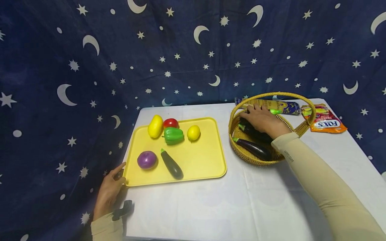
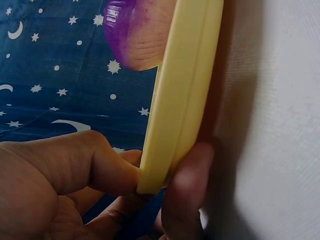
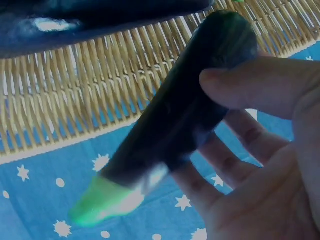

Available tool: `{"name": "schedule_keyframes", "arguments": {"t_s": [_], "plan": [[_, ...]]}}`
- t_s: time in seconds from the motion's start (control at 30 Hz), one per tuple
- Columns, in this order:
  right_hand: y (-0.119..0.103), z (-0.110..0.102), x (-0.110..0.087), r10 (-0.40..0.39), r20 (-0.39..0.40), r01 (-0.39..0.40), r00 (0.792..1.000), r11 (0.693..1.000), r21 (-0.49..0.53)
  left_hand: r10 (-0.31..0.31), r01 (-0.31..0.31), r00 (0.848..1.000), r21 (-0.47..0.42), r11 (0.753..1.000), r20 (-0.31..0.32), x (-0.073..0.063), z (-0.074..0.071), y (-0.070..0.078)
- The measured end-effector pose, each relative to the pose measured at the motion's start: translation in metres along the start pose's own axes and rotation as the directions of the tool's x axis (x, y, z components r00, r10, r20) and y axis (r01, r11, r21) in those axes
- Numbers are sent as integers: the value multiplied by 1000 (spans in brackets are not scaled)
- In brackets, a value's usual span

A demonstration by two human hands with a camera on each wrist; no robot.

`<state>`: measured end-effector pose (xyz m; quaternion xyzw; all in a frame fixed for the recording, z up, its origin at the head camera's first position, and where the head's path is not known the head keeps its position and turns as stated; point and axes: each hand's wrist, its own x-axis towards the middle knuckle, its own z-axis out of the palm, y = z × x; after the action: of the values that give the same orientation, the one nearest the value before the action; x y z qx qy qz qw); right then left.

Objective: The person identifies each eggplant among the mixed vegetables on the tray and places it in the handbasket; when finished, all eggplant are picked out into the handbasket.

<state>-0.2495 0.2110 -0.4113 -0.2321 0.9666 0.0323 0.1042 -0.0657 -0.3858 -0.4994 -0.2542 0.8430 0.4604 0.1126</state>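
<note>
My right hand [image 1: 260, 120] is over the wicker basket [image 1: 250, 160], gripping an eggplant [image 3: 175, 110] with a bright green stem end. The thumb lies across one side and the other fingers support the opposite side. More eggplants [image 1: 254, 149] lie in the basket below, partly covered by the hand. At the near-left corner of the yellow tray [image 1: 202, 160], my left hand [image 1: 110, 189] pinches the rim between thumb and fingers. On the tray are a purple onion-like vegetable [image 1: 147, 159], an eggplant [image 1: 172, 164], a green bell pepper [image 1: 173, 136] and a lemon [image 1: 193, 133].
A yellow mango-like fruit [image 1: 155, 126] and a red tomato-like item [image 1: 171, 123] lie at the tray's back. Behind the basket are a patterned packet [image 1: 284, 107] and a red-orange Fox's bag [image 1: 327, 122]. The basket's handle [image 1: 278, 94] arches over my right hand.
</note>
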Motion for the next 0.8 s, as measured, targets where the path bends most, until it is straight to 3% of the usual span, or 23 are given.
{"name": "schedule_keyframes", "arguments": {"t_s": [0.33,0.53,0.8], "plan": [[13,9,-4,52,41,-58,998,984,170,27,-27,1000,12,1000,-5,-1,-2,1],[19,13,-5,63,35,-68,997,981,181,26,-25,1000,43,999,-10,-1,-2,2],[21,14,-6,73,34,-78,997,978,194,27,-27,1000,18,999,-13,-1,2,0]]}}
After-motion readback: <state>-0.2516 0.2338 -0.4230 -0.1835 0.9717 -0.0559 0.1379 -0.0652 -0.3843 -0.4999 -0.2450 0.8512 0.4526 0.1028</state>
